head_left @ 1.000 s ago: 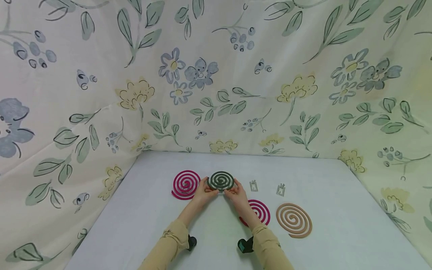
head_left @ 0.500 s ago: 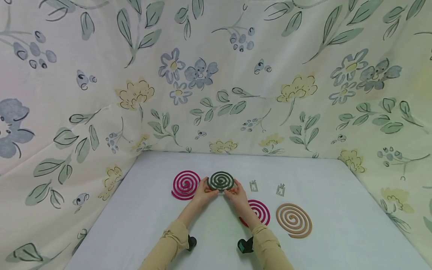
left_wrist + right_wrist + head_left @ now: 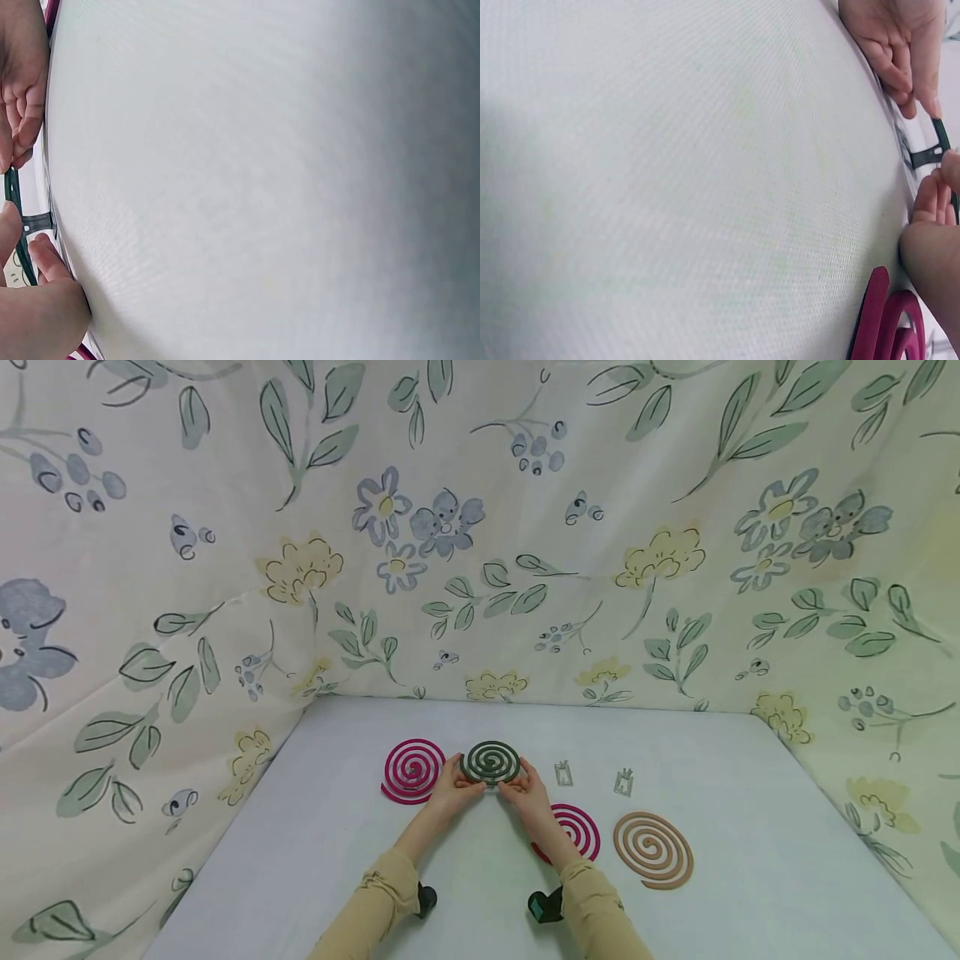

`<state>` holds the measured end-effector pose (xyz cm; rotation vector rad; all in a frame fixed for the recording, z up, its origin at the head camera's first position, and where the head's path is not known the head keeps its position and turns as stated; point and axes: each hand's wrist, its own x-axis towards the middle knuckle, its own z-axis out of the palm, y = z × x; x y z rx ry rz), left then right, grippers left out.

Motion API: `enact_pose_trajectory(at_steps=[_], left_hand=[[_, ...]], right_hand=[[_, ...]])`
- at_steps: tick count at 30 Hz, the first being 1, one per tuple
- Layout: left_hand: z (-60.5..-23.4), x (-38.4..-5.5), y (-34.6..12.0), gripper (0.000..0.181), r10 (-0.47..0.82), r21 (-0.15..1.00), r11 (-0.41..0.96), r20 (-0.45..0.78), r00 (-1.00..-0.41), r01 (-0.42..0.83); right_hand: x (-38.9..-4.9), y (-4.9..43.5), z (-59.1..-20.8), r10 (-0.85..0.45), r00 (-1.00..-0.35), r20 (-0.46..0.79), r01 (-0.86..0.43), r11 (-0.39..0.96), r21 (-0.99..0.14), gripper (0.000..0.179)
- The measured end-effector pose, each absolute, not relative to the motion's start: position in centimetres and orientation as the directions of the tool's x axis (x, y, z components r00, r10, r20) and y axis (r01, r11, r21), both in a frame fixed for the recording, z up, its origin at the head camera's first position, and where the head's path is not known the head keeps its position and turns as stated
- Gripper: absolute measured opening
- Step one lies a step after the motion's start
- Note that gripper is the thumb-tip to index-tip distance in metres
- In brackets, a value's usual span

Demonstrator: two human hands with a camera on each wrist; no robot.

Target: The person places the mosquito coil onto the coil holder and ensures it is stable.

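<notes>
A dark green mosquito coil [image 3: 490, 762] is held at the back middle of the white table. My left hand [image 3: 455, 789] pinches its left edge and my right hand [image 3: 527, 789] pinches its right edge. In the left wrist view, the green coil [image 3: 25, 259] shows edge-on, raised off the table over a small metal stand [image 3: 37, 222]. The same metal stand [image 3: 925, 157] appears between both hands in the right wrist view. Whether coil and stand are joined cannot be told. Left of my left hand lies a magenta coil [image 3: 393, 777], with something grey under its centre.
A second magenta coil [image 3: 592, 839] lies partly hidden under my right forearm. Beside it is a tan coil [image 3: 686, 860]. Two small metal stands [image 3: 563, 773] lie flat behind them at the right. A floral cloth [image 3: 480, 610] hangs around the table's back and sides.
</notes>
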<state>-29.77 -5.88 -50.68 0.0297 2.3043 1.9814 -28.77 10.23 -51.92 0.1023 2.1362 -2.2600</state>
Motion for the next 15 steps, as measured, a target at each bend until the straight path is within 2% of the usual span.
enact_pose_trajectory(at_steps=[15], left_hand=[[-50.64,-29.74,-5.82,0.081,0.072,0.986,0.152,-0.076,-0.994,-0.065]], right_hand=[[-28.71,10.26,-51.82,0.029,-0.997,-0.076,0.075,-0.049,-0.996,0.071]])
